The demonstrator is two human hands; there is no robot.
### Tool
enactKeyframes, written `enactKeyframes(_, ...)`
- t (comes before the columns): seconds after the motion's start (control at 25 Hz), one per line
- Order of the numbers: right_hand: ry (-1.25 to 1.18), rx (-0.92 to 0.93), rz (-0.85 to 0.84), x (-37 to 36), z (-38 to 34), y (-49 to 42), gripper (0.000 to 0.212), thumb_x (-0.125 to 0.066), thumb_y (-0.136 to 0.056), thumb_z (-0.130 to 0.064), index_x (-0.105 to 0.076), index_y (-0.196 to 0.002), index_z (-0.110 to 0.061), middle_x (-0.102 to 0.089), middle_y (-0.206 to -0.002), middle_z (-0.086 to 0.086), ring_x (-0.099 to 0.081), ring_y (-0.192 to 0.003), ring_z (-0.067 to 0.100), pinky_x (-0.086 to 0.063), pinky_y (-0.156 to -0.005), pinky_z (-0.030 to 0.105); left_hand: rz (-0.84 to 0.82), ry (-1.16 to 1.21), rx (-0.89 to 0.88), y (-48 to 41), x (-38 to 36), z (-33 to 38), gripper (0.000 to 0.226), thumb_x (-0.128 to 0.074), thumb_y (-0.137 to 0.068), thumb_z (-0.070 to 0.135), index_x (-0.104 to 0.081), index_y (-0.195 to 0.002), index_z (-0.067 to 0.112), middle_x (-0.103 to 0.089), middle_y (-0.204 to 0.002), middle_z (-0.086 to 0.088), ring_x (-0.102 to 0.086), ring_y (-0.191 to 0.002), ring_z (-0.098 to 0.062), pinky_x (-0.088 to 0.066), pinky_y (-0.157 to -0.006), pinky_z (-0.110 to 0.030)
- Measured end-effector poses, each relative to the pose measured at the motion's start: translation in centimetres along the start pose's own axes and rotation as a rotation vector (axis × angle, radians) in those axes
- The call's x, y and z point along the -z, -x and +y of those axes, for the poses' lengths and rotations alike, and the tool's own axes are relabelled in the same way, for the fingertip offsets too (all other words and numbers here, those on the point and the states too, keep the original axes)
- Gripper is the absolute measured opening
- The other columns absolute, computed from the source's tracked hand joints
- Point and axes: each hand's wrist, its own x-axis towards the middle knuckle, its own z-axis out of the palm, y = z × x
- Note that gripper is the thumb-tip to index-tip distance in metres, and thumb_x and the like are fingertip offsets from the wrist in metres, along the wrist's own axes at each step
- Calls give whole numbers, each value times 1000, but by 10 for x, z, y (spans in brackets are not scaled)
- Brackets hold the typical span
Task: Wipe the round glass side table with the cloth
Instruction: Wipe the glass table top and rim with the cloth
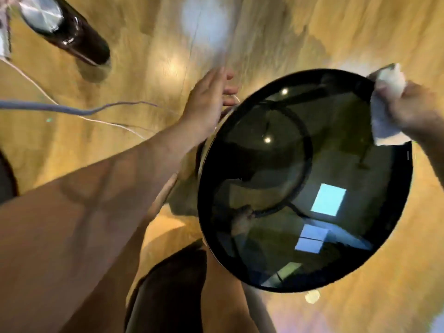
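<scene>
Round glass side table [336, 152] is stood on the floor [264, 32]. The cloth [386, 92] is squeezed in the right hand [413, 109] at its far rim; the left hand [206, 102] is held flat by the rim. It could be tipped if pushed hard.

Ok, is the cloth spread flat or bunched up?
Bunched up: the right hand grips the white cloth crumpled into a wad at the rim of the round glass side table.
</scene>
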Motion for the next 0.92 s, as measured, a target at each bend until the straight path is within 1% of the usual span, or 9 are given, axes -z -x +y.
enactKeyframes(0.08,145,246,-21,2,-68,-3,77,-30,-82,-74,-61,-113,-10,-62,-117,30,-56,-111,46,-43,-89,47,6,78,63,7,9,-11,45,-25,-109,35,-60,-115,9,-68,-111,-15,-65,-87,-20,-46,-62,-14)
enactKeyframes(0.12,197,267,-74,-1,-106,2,75,-30,-82,-74,-62,-108,-11,-63,-115,29,-57,-108,45,-43,-84,45,5,92,79,12,16,-15,49,-23,-109,37,-62,-116,8,-69,-111,-14,-66,-89,-20,-47,-67,-17)
enactKeyframes(0.2,289,480,-113,-16,-160,19,63,-33,-84,-72,-59,-91,-15,-66,-105,25,-60,-99,43,-42,-76,42,-4,103,99,21,32,-28,55,-21,-108,41,-63,-121,8,-70,-110,-9,-68,-92,-16,-48,-74,-19)
enactKeyframes(0.32,521,818,-146,-47,-219,74,55,-35,-86,-69,-54,-76,-19,-68,-89,22,-63,-88,41,-40,-71,41,45,171,154,36,53,-42,57,-21,-108,40,-63,-125,6,-70,-112,-8,-68,-98,-17,-50,-74,-13)
enactKeyframes(0.44,693,1125,-272,-89,-250,155,64,-32,-86,-66,-72,-97,-18,-69,-98,12,-60,-99,35,-36,-91,44,80,193,218,45,71,-49,50,-29,-108,37,-66,-119,6,-71,-117,-13,-67,-101,-20,-53,-91,-27)
enactKeyframes(0.56,910,1425,-674,-118,-229,254,66,-29,-89,-65,-69,-112,-18,-66,-113,8,-49,-115,33,-23,-106,47,-100,103,238,59,82,-58,46,-37,-106,35,-70,-114,5,-71,-118,-13,-65,-108,-20,-45,-107,-38)
enactKeyframes(0.64,1066,1477,-743,-117,-224,257,67,-27,-90,-65,-64,-122,-19,-62,-124,6,-43,-124,33,-18,-113,48,-235,54,236,66,86,-58,52,-31,-107,40,-69,-119,7,-69,-123,-10,-63,-113,-18,-43,-109,-36)
enactKeyframes(0.8,1019,1152,-301,-100,-253,183,74,-19,-86,-67,-67,-120,-22,-63,-126,6,-47,-122,34,-25,-109,52,-190,109,207,67,93,-50,52,-29,-107,42,-67,-122,9,-68,-126,-11,-62,-115,-18,-45,-103,-31)
enactKeyframes(0.92,1015,1114,-185,-111,-247,191,67,-25,-89,-61,-69,-114,-17,-65,-120,9,-49,-118,36,-25,-110,53,-154,23,177,64,88,-42,48,-34,-107,39,-66,-124,8,-68,-122,-9,-62,-108,-17,-45,-81,-16)
